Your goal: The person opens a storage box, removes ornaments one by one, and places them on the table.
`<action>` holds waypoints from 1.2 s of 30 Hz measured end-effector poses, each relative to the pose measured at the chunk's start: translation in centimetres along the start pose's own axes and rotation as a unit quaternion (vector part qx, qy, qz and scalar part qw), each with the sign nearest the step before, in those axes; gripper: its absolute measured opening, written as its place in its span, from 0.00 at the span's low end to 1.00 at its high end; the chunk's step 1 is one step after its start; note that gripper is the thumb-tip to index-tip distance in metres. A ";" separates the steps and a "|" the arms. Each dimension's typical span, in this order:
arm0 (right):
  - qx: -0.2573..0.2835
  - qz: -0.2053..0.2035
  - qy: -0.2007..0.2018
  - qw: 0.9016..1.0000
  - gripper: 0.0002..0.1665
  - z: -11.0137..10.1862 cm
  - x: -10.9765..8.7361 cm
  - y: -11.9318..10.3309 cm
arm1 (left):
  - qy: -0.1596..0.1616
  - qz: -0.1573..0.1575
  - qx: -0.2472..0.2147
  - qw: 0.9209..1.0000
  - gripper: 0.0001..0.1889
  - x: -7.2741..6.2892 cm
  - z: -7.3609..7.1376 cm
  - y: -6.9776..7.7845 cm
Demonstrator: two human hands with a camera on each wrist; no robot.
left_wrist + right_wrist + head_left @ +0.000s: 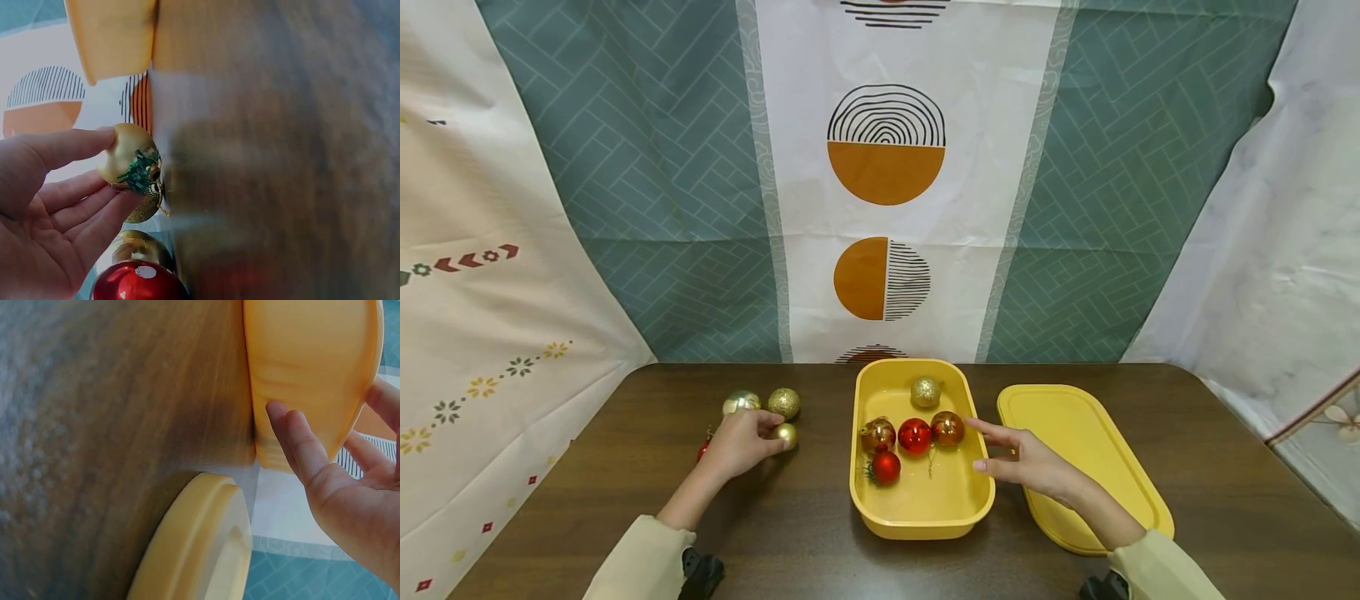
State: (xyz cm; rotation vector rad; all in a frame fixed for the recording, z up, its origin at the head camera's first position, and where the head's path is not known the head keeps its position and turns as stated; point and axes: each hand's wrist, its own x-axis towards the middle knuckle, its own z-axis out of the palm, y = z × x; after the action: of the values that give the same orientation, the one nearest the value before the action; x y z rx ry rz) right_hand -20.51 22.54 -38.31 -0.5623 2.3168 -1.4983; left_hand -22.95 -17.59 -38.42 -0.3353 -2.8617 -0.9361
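My left hand (741, 442) pinches a matte gold Christmas ball (786, 435) between thumb and fingers. In the left wrist view, green tinsel (140, 172) shows at that ball's cap. Just behind it sits a glittery gold ball (784, 403), and a shiny gold ball (742, 402) stands beyond the knuckles. A red ball (139, 281) is partly hidden by the hand in the head view. My right hand (1037, 462) is at the right side of a yellow bin (925, 530), its fingers extended along the rim and outer wall.
Inside the bin are a glittery gold ball (926, 392), a shiny red ball (914, 437), a smaller red ball (886, 468) and two copper-gold balls (947, 428). The yellow lid (1075, 425) lies on the dark wooden table (805, 550), partly under the right forearm.
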 end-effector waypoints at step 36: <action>-0.007 -0.012 0.001 1.000 0.36 0.0 -0.1 0.0 | 0.027 0.026 0.008 0.999 0.20 -0.3 -0.8 1.7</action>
State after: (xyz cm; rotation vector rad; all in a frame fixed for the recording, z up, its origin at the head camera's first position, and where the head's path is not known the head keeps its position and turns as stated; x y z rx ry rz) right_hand -20.44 22.57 -38.29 -0.5954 2.3315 -1.4947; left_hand -22.20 -16.76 -36.87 -0.3759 -2.7961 -0.8988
